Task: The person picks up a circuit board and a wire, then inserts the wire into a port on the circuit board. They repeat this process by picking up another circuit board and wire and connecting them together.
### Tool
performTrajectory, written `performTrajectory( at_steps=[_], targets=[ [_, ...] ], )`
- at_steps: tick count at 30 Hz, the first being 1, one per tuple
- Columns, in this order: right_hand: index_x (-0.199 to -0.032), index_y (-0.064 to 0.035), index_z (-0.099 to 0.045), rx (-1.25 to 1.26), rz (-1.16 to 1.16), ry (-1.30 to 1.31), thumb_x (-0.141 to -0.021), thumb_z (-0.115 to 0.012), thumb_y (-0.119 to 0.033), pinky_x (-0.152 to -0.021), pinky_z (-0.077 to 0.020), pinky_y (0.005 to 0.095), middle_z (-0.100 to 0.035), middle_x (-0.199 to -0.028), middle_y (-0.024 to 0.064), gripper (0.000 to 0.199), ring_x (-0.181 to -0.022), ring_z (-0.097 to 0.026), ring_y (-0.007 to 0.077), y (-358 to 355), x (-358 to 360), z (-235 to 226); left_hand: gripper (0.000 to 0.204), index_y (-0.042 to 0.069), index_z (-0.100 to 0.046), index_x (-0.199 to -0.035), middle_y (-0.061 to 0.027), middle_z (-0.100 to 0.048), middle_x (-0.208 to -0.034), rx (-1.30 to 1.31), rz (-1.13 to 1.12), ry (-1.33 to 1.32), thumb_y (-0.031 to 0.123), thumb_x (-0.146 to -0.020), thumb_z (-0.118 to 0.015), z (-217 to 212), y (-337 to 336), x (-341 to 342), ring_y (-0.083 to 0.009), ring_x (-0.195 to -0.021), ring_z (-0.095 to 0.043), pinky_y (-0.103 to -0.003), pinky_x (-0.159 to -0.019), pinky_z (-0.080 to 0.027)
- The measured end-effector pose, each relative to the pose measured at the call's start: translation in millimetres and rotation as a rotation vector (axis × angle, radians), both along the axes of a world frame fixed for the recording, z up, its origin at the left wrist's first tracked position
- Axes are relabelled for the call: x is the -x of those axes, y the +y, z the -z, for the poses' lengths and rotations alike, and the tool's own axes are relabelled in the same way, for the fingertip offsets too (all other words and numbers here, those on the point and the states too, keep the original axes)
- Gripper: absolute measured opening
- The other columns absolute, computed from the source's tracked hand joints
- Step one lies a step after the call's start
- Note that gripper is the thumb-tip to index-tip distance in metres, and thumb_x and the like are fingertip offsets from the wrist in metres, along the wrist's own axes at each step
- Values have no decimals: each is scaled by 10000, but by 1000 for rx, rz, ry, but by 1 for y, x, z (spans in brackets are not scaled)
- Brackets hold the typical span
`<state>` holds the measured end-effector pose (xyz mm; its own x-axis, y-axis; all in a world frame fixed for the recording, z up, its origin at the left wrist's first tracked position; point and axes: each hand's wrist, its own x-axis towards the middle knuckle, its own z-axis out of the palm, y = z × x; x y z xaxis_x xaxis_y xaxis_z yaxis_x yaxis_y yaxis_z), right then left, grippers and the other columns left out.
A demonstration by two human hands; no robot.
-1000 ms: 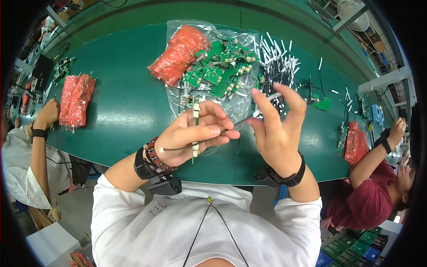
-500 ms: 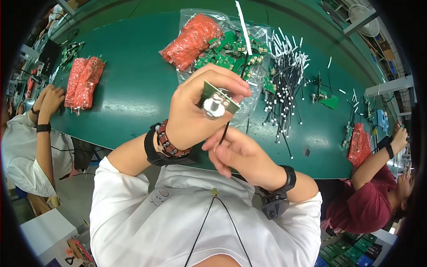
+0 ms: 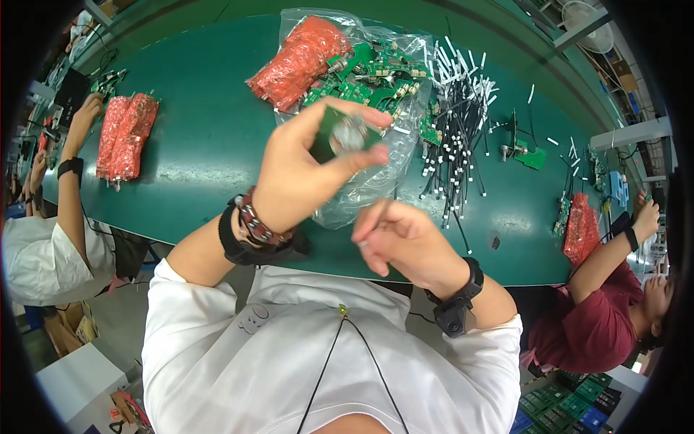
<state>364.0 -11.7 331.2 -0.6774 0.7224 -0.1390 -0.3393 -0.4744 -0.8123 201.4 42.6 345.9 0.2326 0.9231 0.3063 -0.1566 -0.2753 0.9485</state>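
My left hand (image 3: pixel 285 166) is closed around the edges of a small green circuit board (image 3: pixel 327 134). A round metal part (image 3: pixel 349 135) stands out from the board's face, blurred by motion. Below and to the right, my right hand (image 3: pixel 412 242) has its fingers curled and its thumb pressed to them. A thin black cable seems to be pinched there, with a dark streak above the fingers and a pale tip at the fingertips; most of it is hidden or smeared. The two hands are apart, both over the near part of the green table (image 3: pixel 202 145).
Beyond my hands, a clear plastic bag (image 3: pixel 401 163) lies under several circuit boards (image 3: pixel 354 90) and a red bubble-wrap bundle (image 3: pixel 300 61). To the right lie a heap of black cables (image 3: pixel 459 137) with white ends and another board (image 3: pixel 531 158). Co-workers (image 3: pixel 69 231) (image 3: pixel 596 318) sit on both sides.
My hands have moved apart: the left went slightly left and up with the board, which has tilted; the right moved a little right. The long cable no longer shows across my left hand.
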Motion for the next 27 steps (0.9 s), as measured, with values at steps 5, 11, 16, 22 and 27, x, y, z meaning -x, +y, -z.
performTrajectory(
  at_steps=[5, 11, 16, 22, 27],
  targets=[
    [-889, 11, -511, -367, 424, 8, -821, -548, -73, -515, -412, 234, -492, -749, 80, 114, -574, -506, 143, 20, -23, 0, 318, 17, -437, -1097, -71, -558, -926, 416, 260, 86, 115, -824, -568, 1, 14, 12, -152, -809, -561, -277, -725, -459],
    [-865, 25, -528, -551, 617, -192, -816, -540, -33, -573, -460, 262, -521, -801, 106, 77, -625, -542, 171, 39, -36, 1, 309, 44, -354, -1169, -59, -522, -908, 672, 443, -237, 218, -915, -388, 19, 0, 3, -165, -812, -557, -281, -719, -453],
    [-855, 27, -535, -620, 635, -131, -819, -533, -28, -569, -459, 261, -518, -794, 104, 66, -625, -533, 164, 39, -37, 11, 305, 59, -361, -1164, -36, -476, -829, 781, 507, -576, 235, -916, -387, 37, 3, 5, -156, -824, -516, -270, -698, -416],
    [-856, 15, -530, -489, 496, -170, -812, -552, -41, -572, -460, 258, -518, -794, 107, 75, -626, -529, 154, 32, -34, 7, 311, 57, -396, -1127, -33, -439, -834, 892, 848, -962, 270, -902, -424, 49, 6, 5, -141, -808, -464, -259, -675, -368],
    [-861, -3, -500, -313, 480, -154, -806, -569, -59, -567, -455, 257, -517, -791, 107, 104, -623, -533, 155, 22, -28, 3, 338, 51, -416, -1097, -34, -439, -869, 589, 714, -747, 331, -908, -387, 51, 1, 2, -144, -811, -441, -268, -694, -357]
  ],
)
